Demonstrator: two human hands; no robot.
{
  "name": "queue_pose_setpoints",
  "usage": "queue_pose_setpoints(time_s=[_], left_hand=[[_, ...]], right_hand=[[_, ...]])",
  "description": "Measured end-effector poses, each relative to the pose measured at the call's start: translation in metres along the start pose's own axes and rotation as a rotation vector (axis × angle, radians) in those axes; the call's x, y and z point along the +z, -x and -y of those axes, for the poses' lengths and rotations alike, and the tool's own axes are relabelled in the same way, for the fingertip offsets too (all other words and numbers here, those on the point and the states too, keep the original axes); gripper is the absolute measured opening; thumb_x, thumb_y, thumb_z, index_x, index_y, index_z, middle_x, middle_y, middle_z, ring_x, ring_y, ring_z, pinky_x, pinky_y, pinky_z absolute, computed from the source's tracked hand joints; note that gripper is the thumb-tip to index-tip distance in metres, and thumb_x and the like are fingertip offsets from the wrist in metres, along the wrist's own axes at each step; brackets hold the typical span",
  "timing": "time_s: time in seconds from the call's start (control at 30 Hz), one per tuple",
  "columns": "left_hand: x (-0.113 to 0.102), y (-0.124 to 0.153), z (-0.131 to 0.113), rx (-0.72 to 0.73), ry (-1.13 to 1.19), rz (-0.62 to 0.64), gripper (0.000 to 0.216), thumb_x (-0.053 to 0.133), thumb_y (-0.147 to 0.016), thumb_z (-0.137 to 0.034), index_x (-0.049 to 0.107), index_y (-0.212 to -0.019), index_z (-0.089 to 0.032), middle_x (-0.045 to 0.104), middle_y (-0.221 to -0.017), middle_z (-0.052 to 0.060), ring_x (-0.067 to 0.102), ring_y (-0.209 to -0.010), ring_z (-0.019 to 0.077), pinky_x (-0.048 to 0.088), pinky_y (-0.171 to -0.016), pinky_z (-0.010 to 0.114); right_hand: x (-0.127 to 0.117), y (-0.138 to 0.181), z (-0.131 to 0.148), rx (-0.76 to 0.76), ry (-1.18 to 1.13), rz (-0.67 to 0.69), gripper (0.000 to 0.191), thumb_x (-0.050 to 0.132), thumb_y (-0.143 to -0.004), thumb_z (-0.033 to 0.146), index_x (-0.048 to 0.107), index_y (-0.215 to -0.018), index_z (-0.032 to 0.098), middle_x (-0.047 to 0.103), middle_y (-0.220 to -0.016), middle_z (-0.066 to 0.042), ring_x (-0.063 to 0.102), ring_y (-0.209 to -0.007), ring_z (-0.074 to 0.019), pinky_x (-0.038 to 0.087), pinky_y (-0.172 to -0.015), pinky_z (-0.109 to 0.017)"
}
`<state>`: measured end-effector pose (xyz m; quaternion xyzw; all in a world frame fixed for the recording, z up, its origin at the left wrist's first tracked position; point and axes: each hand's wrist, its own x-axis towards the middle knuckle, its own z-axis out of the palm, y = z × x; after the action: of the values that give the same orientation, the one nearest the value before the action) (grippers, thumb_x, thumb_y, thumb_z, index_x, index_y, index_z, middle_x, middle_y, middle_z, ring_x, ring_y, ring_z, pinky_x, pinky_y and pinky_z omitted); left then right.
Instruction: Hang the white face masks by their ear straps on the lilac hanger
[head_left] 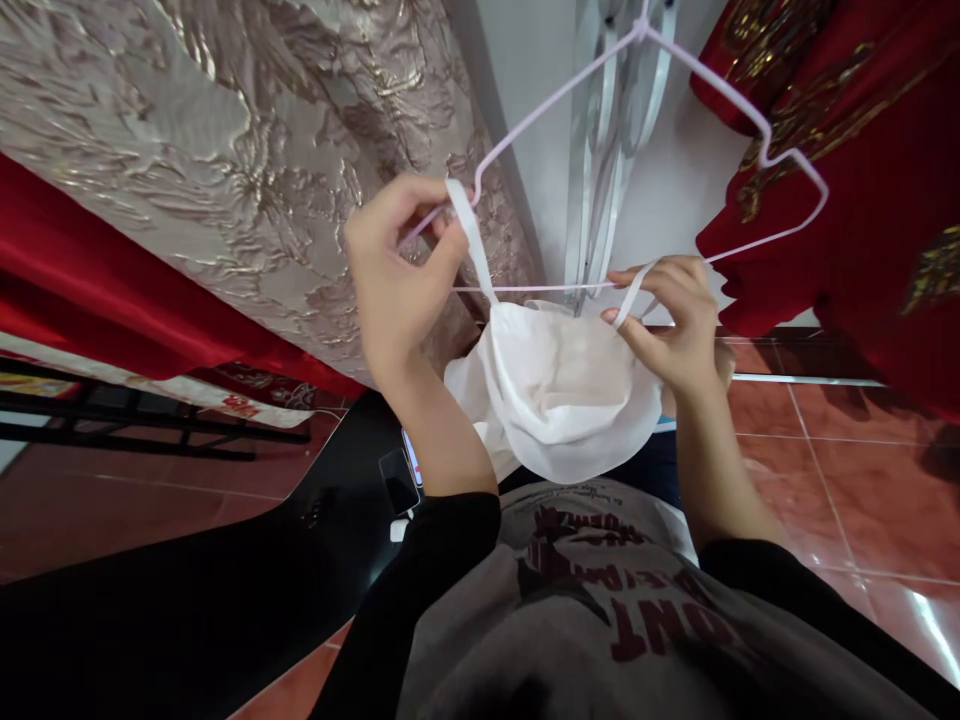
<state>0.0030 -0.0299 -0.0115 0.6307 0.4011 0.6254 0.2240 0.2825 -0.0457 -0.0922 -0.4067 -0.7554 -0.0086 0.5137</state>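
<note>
A pale pink wire hanger (555, 95) is held up in front of me. From it and my hands hangs a white garment with thin straps (574, 440), bunched below the hanger's lower bar. My left hand (405, 265) is closed around the hanger's left end, where one white strap (469, 235) loops over beside my fingertips. My right hand (675, 315) pinches the other strap (634, 292) at the lower bar, right of the middle. The hanger's right shoulder sticks out bare beyond it. The garment's lower part is bunched and partly hidden.
Embossed pinkish fabric (360, 90) hangs close on the left, above red cloth (150, 290). Red garments with gold trim (847, 200) hang on the right. Behind the hanger are white metal bars (600, 180). A phone (399, 480) lies on a black surface (225, 570) at left.
</note>
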Motion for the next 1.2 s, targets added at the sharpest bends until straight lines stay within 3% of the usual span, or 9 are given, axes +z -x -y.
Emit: queue_pose_setpoints(time_s=[0.17,0.3,0.37,0.53,0.6,0.8,0.93,1.1,1.2], left_hand=[[0.002,-0.010,0.002,-0.061,-0.045,0.024,0.021,0.075,-0.093,0.001,0.070,-0.079,-0.014,0.062,-0.076,0.000,0.052,-0.073,0.0138,0.043,-0.073,0.028],[0.007,0.011,0.036,-0.099,0.130,-0.158,0.018,0.073,-0.098,-0.008,0.068,-0.086,-0.019,0.060,-0.071,-0.002,0.056,-0.067,0.0130,0.047,-0.070,0.030],[0.019,0.028,0.052,-0.208,0.365,-0.352,0.015,0.072,-0.099,-0.014,0.068,-0.088,-0.023,0.064,-0.072,-0.003,0.061,-0.068,0.0124,0.053,-0.072,0.030],[0.062,0.057,0.062,-0.291,0.419,-0.302,0.028,0.065,-0.103,-0.050,0.068,-0.090,-0.025,0.078,-0.088,0.004,0.075,-0.083,0.0194,0.060,-0.084,0.036],[0.070,0.058,0.060,-0.244,0.370,-0.313,0.032,0.062,-0.103,-0.054,0.067,-0.090,-0.025,0.077,-0.087,0.004,0.076,-0.084,0.0198,0.061,-0.084,0.035],[0.064,0.056,0.059,-0.124,0.382,-0.316,0.039,0.063,-0.101,-0.061,0.064,-0.086,-0.025,0.071,-0.080,0.001,0.075,-0.082,0.0196,0.060,-0.085,0.035],[0.059,0.057,0.060,-0.033,0.380,-0.276,0.037,0.060,-0.106,-0.057,0.064,-0.090,-0.024,0.070,-0.076,-0.001,0.073,-0.077,0.0174,0.056,-0.083,0.036],[0.057,0.056,0.059,0.011,0.410,-0.255,0.035,0.054,-0.112,-0.046,0.059,-0.090,-0.019,0.070,-0.075,-0.001,0.071,-0.074,0.0137,0.052,-0.078,0.032],[0.057,0.056,0.059,-0.013,0.418,-0.247,0.034,0.055,-0.111,-0.045,0.060,-0.089,-0.020,0.071,-0.076,0.000,0.072,-0.075,0.0155,0.052,-0.079,0.033]], right_hand=[[-0.002,0.003,-0.002,0.020,0.015,0.005,0.032,0.070,-0.093,0.056,0.076,-0.112,0.030,0.077,-0.101,-0.002,0.065,-0.105,-0.0260,0.050,-0.103,-0.052],[0.000,0.005,-0.003,0.051,0.017,0.048,0.035,0.068,-0.095,0.056,0.075,-0.118,0.031,0.078,-0.107,-0.003,0.064,-0.111,-0.0278,0.049,-0.107,-0.055],[0.002,0.003,0.000,0.058,0.005,0.055,0.035,0.067,-0.096,0.055,0.074,-0.120,0.031,0.078,-0.111,-0.003,0.064,-0.113,-0.0279,0.049,-0.108,-0.056],[0.006,0.001,0.003,0.048,0.033,0.052,0.036,0.065,-0.097,0.052,0.072,-0.125,0.031,0.077,-0.117,-0.005,0.066,-0.119,-0.0296,0.052,-0.110,-0.059],[0.003,0.005,-0.007,0.057,0.029,-0.056,0.040,0.067,-0.097,0.051,0.069,-0.131,0.031,0.075,-0.125,-0.008,0.067,-0.123,-0.0309,0.054,-0.110,-0.058],[-0.033,0.018,-0.077,0.115,-0.064,-0.804,0.047,0.078,-0.085,0.056,0.076,-0.123,0.028,0.077,-0.117,-0.008,0.074,-0.112,-0.0280,0.055,-0.103,-0.054],[-0.064,-0.004,-0.081,0.153,-0.092,-0.586,0.050,0.079,-0.081,0.063,0.080,-0.116,0.027,0.078,-0.109,-0.006,0.075,-0.103,-0.0258,0.057,-0.095,-0.050],[-0.082,-0.048,-0.031,0.223,-0.042,-0.141,0.030,0.081,-0.087,0.044,0.079,-0.109,0.024,0.077,-0.105,-0.013,0.073,-0.098,-0.0272,0.058,-0.092,-0.048],[-0.082,-0.060,-0.013,0.169,0.051,-0.072,0.035,0.091,-0.077,0.037,0.075,-0.105,0.025,0.073,-0.107,-0.010,0.068,-0.102,-0.0281,0.055,-0.095,-0.048]])
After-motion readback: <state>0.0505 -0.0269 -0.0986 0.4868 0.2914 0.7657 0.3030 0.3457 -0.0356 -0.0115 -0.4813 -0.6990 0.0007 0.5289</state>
